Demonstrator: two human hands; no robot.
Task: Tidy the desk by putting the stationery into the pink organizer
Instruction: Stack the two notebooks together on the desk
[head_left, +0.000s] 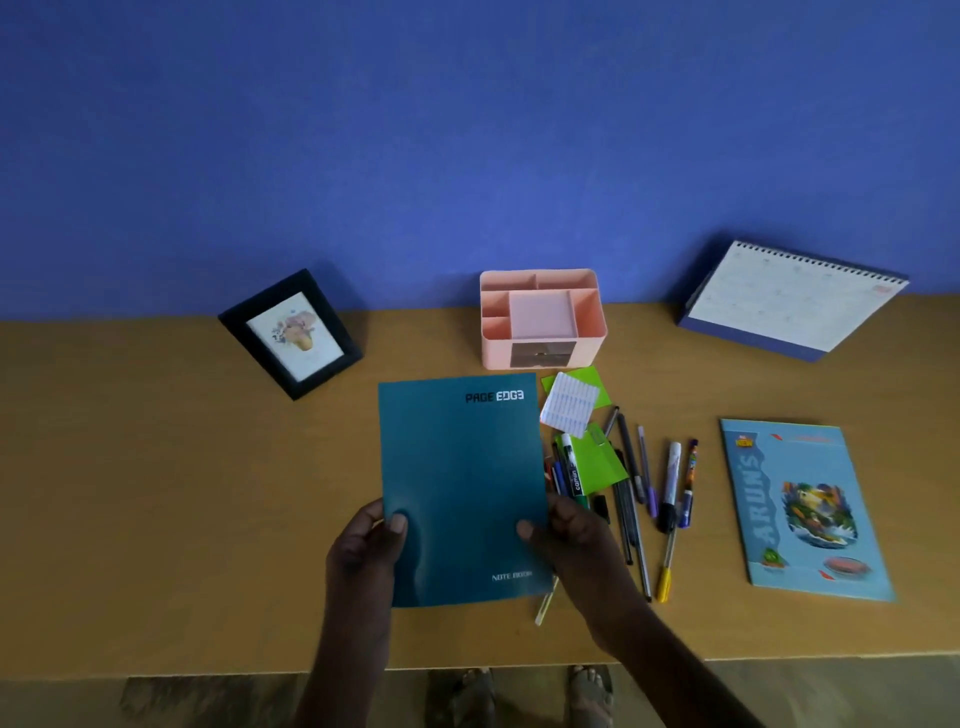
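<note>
Currently held: teal soft-cover notebook, long axis running away from the person, above the tabletop.
Left hand: fingers clamped on its near left edge.
Right hand: fingers pinching the near right edge.
Pink plastic organizer: straight beyond the notebook's far edge (compartments look empty).
Scattered pens: just right, nearer the right hand.

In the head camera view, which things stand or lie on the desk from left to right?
Picture frame → teal notebook, held by the left hand and the right hand → loose pens → light blue book. The pink organizer and calendar overlap these, so they are omitted.
</note>
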